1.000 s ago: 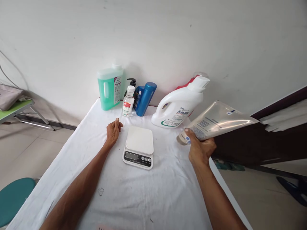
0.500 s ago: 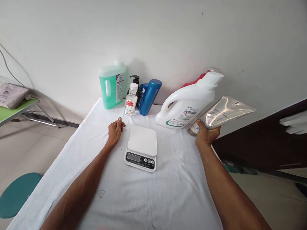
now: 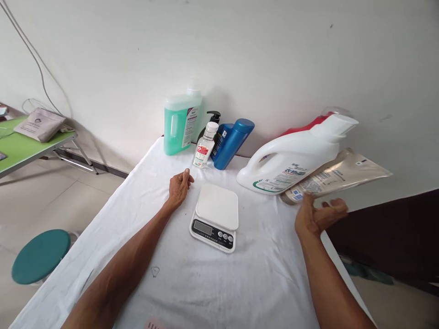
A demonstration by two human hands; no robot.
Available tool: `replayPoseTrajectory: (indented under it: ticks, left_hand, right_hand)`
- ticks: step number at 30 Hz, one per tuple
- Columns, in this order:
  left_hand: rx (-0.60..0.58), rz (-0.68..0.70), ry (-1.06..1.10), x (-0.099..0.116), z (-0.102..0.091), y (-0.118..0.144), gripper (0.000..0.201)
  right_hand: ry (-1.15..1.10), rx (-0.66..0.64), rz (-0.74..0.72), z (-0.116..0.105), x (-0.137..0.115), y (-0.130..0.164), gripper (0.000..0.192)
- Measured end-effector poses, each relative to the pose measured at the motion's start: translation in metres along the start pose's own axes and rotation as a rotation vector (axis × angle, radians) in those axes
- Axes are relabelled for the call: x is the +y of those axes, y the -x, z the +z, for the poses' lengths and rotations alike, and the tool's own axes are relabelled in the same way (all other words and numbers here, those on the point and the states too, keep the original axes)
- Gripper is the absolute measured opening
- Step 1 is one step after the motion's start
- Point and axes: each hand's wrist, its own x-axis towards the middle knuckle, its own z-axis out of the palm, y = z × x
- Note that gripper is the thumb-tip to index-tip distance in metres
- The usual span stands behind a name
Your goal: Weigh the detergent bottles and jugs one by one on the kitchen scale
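The silvery refill pouch [image 3: 338, 176] lies at the table's [image 3: 219, 283] far right edge, leaning against the white detergent jug [image 3: 295, 157]. The right hand [image 3: 317, 217] hovers open just below it, holding nothing; the left hand [image 3: 179, 187] rests loosely curled. The pouch looks floppy and slick, best gripped at its neck.

Bright even daylight, soft shadows, wide-angle edge distortion

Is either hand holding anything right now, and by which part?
Nothing is held. The right hand is open just below the refill pouch, which leans on the white jug. The left hand rests on the table.
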Motion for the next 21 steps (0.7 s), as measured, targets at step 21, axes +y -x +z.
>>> replayPoseTrajectory:
  ticks: [21]
  left_hand:
    - [-0.012, -0.010, -0.055, 0.001, 0.000, 0.000, 0.076]
  right_hand:
    - [0.043, -0.484, -0.138, 0.201, -0.134, 0.074, 0.087]
